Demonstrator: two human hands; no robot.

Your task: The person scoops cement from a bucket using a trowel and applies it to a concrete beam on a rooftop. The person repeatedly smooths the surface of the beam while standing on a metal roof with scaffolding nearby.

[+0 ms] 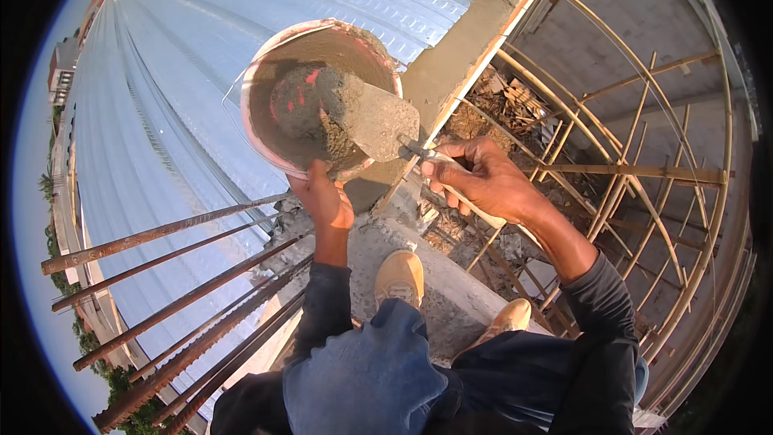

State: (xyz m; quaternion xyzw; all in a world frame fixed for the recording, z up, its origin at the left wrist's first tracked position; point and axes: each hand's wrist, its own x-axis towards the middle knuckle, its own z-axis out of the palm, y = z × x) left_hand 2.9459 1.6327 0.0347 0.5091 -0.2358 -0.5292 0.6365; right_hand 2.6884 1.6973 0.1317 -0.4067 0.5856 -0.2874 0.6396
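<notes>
A round pinkish bucket (pixel 248 130) is tilted so that its mouth faces me, and grey wet mortar (pixel 282 141) coats its inside. My left hand (pixel 324 203) grips its near rim from below. In my right hand (pixel 487 177) is the handle of a trowel, with the fingers wrapped round it. The trowel's blade (pixel 385 122) reaches over the bucket's right rim, its far end heaped with mortar inside the mouth. Just right of the bucket runs a wall top (pixel 459 56) with smooth wet mortar on it, edged by a wooden board (pixel 477 60).
Blue corrugated roofing sheets (pixel 177 80) spread on the left. Several rusty rebars (pixel 181 225) stick out at the lower left. On the right, bamboo scaffolding (pixel 636 171) stands over a deep drop with rubble below. My shoes (pixel 399 275) rest on a rough concrete ledge (pixel 451 266).
</notes>
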